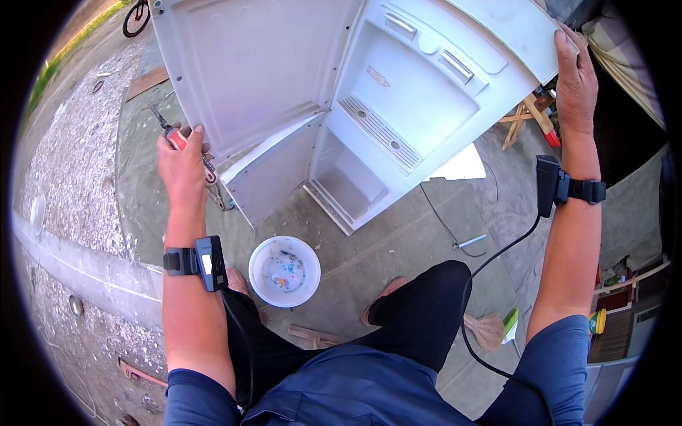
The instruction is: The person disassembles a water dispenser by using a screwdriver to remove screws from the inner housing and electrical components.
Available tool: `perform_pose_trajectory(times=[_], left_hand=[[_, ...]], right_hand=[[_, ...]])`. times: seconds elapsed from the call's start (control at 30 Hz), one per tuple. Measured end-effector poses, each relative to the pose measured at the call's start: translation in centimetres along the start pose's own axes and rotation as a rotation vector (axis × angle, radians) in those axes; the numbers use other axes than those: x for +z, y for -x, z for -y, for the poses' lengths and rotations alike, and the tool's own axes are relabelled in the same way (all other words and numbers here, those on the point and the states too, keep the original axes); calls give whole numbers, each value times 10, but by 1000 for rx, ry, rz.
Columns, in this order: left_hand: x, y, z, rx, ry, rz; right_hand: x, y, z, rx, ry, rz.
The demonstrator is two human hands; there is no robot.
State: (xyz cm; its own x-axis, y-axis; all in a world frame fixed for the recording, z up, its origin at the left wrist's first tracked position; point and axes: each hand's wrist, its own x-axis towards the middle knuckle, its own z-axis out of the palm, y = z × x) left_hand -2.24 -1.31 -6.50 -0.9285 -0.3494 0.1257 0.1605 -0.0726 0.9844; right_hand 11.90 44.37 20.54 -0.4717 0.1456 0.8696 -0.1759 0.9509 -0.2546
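At far left, one bicycle (136,20), cut off by the upper rim, and, lower down, one pipe wrench (142,373) with a reddish handle. Next, left hand (183,160), fingers closed round one pair of red-handled long-nosed pliers (176,140), thumb at the edge of the upper panel; contact there not certain. Further right, two white panels, one larger upper panel (259,67) and one smaller lower panel (273,174), both angled out from the cabinet. Below these, between two shoes, one round white basin (315,273) with small bits inside. At centre and upper right, one white water dispenser (426,99), tilted in view, with two tap levers (457,65) and one slotted drip tray (380,133). On the ground beyond, one broom (485,331) beside one green dustpan (510,324). At right, right hand (575,89), clamped on the dispenser's outer corner, thumb uppermost.
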Motion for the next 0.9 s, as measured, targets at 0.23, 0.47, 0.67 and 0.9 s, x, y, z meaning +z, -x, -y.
perform_pose_trajectory(times=[0.23,0.47,0.67,0.9], left_hand=[[5,-3,-4,65,-61,-27],[3,-9,-2,55,-61,-42],[3,-12,2,6,-28,-36],[-2,-7,3,-65,20,-44]], right_hand=[[0,2,6,63,3,-8],[-1,3,5,34,13,-5],[-2,4,5,21,72,-19],[-1,2,0,28,23,-1]])
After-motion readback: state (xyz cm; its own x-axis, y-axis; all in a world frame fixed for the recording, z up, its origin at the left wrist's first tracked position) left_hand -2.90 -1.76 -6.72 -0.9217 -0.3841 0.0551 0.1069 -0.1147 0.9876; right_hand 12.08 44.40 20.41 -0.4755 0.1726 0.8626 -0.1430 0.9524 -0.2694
